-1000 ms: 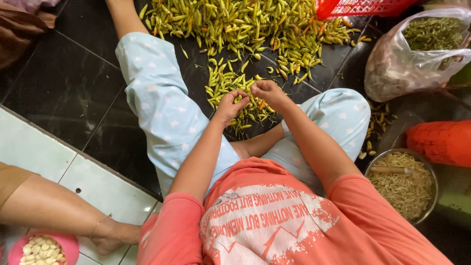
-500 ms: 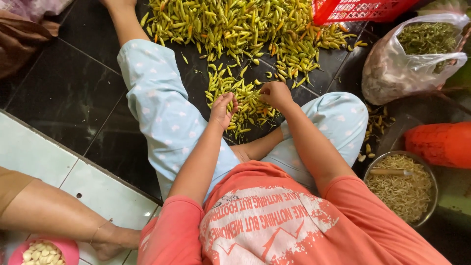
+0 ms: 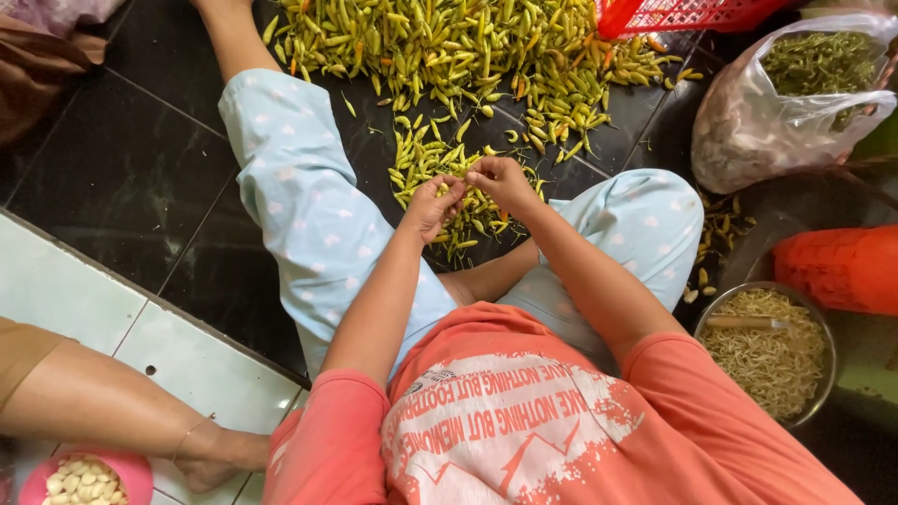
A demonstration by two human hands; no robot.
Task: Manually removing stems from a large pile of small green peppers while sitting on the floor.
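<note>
Seated on dark floor tiles [image 3: 122,178], legs spread around a pile of small green-yellow chillies [image 3: 440,47]. Left hand [image 3: 432,208] and right hand [image 3: 503,182] brought together just above the near clump of the pile, fingertips pinched on 1 chilli [image 3: 465,180] held between them; left fingers curled shut on it, right thumb and forefinger closed on its other end. Exact hold partly hidden by the knuckles.

Likely light, thin-skinned and slightly waxy, firm enough to snap yet easy to bruise; best taken near the stem end, with a pinch rather than a squeeze.

Containers:
- Metal bowl [image 3: 816,397] at right, filled with pale thin stems, 1 wooden handle lying across the top.
- Clear plastic bag [image 3: 748,131] at upper right, holding green scraps, mouth open.
- Red basket [image 3: 683,14] at the top edge, tipped against the pile; contents not visible.
- Pink bowl [image 3: 126,472] at lower left, beside another person's foot, holding peeled garlic cloves.
- Orange container [image 3: 837,266] above the metal bowl, contents not shown.
</note>
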